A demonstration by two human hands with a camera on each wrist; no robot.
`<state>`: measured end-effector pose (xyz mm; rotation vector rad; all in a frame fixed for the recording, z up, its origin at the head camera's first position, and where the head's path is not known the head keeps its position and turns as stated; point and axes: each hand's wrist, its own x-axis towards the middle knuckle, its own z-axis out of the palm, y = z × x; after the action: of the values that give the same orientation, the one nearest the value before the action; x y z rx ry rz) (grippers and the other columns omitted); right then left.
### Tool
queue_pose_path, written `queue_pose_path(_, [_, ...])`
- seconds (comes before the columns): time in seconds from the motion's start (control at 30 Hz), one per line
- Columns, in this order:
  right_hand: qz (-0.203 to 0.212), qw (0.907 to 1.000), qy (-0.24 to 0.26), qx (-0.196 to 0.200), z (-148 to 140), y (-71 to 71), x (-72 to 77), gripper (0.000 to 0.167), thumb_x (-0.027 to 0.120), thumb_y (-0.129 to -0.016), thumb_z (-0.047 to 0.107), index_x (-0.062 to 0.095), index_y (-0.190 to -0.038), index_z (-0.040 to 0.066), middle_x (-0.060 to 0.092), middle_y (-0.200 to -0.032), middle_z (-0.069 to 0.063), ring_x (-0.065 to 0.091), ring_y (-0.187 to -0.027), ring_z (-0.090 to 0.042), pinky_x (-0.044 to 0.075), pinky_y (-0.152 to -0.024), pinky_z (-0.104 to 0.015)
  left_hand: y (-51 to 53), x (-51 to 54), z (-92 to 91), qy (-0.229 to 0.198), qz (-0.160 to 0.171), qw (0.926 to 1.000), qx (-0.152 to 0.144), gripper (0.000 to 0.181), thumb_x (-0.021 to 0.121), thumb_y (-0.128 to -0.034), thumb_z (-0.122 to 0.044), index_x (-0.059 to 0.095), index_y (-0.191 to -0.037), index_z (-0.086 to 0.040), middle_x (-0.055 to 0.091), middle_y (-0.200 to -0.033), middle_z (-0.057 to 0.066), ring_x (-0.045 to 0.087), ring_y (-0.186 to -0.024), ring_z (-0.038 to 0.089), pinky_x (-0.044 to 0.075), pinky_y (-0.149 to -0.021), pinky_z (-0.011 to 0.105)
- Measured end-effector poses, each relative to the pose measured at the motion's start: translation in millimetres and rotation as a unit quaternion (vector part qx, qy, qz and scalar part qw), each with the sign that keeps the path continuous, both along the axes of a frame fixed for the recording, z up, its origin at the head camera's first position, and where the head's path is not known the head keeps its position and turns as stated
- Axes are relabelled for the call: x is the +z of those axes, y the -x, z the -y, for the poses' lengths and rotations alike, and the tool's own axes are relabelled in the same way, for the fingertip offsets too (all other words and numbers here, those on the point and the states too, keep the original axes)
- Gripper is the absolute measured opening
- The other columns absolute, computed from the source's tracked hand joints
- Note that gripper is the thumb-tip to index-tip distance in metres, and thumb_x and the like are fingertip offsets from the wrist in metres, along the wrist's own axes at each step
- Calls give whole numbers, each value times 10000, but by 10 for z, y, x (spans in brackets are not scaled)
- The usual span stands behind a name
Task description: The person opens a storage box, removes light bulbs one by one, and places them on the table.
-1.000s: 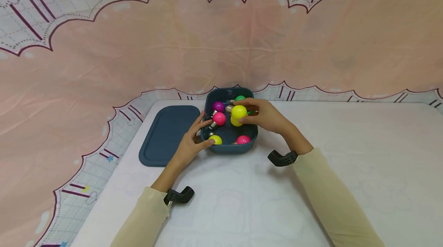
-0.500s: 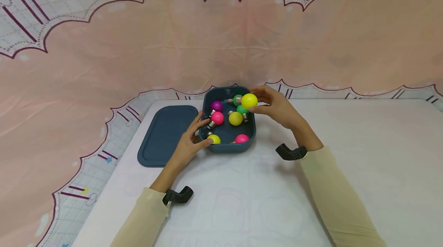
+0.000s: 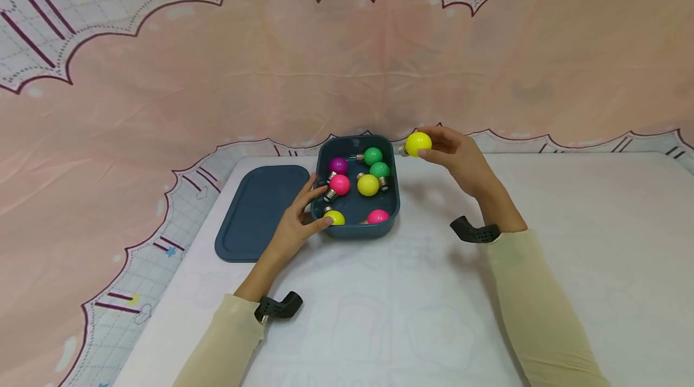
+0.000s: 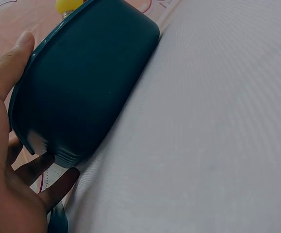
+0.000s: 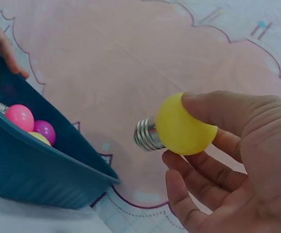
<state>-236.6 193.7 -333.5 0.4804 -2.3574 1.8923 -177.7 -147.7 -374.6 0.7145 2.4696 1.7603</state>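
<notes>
A dark blue bin point(image 3: 355, 232) holds several coloured bulbs: a purple one point(image 3: 338, 166), pink, green and yellow ones. My left hand point(image 3: 293, 227) grips its left side, thumb at the rim and fingers against the outer wall, as the left wrist view also shows on the bin point(image 4: 82, 77). Held up to the right of the bin, a yellow bulb point(image 3: 418, 144) is pinched by my right hand point(image 3: 461, 161). In the right wrist view, thumb and fingers of that hand point(image 5: 247, 145) hold the yellow bulb point(image 5: 184, 126) by its round part, metal base pointing away.
A flat dark blue lid point(image 3: 260, 212) lies on the white table point(image 3: 412, 314), left of the bin. Behind the table hangs a peach and white patterned cloth point(image 3: 347, 67). Each wrist wears a black device.
My right hand has lifted the yellow bulb out over the bin's right rim and moved right with it. The left hand keeps its place on the bin.
</notes>
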Motion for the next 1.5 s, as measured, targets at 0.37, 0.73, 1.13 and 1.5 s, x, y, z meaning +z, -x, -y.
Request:
queue_pose_path(0.37, [606,9979,36,-235,-117,27,-64,487,585,-966,290,494,-1394,76,497,-1317,-94,527,-1118,-233,475,-906,-270,-2,12,-6,59,-43,10000,8,594,642,-882,7,395,-1421,45,104,-1583,154,311,-1360,377,437,-943,490])
queue_pose_path(0.73, [1230,9923,129,-97,-185,58,-198,553,546,-985,296,424,-1407,-40,447,-1338,-173,514,-1114,-219,441,-962,-308,-11,14,-14,-47,-12,10000,-61,599,640,-877,28,395,-1424,40,98,-1584,151,213,-1406,336,388,-974,554])
queue_pose_path(1.13, [1374,9895,-145,-419,-161,176,-422,470,602,-956,298,521,-1350,55,517,-1274,-166,566,-1047,-278,497,-853,-237,-9,23,-10,-11,-61,10000,-51,601,644,-878,17,392,-1422,48,100,-1580,167,174,-1408,391,371,-992,554])
queue_pose_path(1.5, [1445,9879,-286,-485,-133,189,-483,417,533,-995,225,517,-1377,60,477,-1343,-174,529,-1065,-272,491,-880,-269,-12,31,-3,64,-77,9999,-11,583,646,-879,6,401,-1406,64,105,-1577,178,185,-1409,378,371,-995,550])
